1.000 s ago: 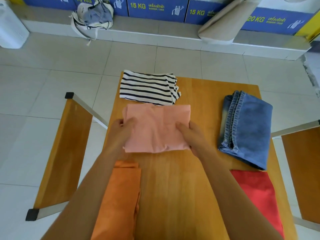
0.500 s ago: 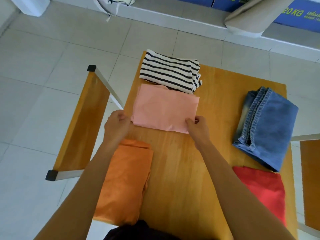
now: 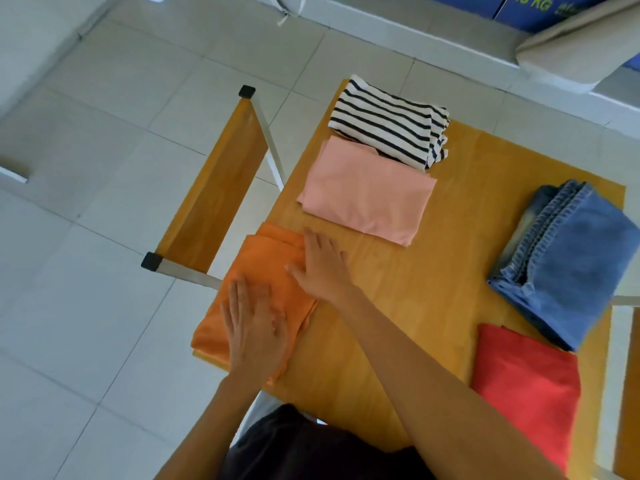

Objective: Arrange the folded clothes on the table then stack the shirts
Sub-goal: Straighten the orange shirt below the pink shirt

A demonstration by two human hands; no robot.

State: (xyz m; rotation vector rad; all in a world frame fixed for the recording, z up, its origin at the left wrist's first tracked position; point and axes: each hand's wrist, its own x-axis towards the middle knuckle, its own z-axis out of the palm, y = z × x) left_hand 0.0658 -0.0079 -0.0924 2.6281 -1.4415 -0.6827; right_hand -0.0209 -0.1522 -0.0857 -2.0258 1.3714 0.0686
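From the head camera I saw a wooden table (image 3: 433, 289) with 5 folded pieces of clothing on it, and I placed everything relative to the pink shirt (image 3: 367, 194).

My left hand (image 3: 258, 327) lay flat, fingers stretched out and together, palm down on the orange shirt (image 3: 263, 268), which sat nearer to me than the pink shirt, at the table's left edge and hanging a little over it. My right hand (image 3: 322, 265) was also spread open, palm down, resting partly on the right side of the orange shirt and partly on bare wood, just short of the pink shirt and not touching it. Neither hand gripped anything; both only pressed flat.

The striped shirt (image 3: 389, 123) lay just beyond the pink shirt, their edges touching or slightly overlapping. The folded jeans (image 3: 575, 261) sat well to the right of the pink shirt, near the table's right edge. The red shirt (image 3: 526, 386) lay right of and nearer to me than the pink shirt, close to the jeans.

A wooden bench (image 3: 214, 188) stood left of the pink shirt, beside the table, on the tiled floor (image 3: 86, 150).
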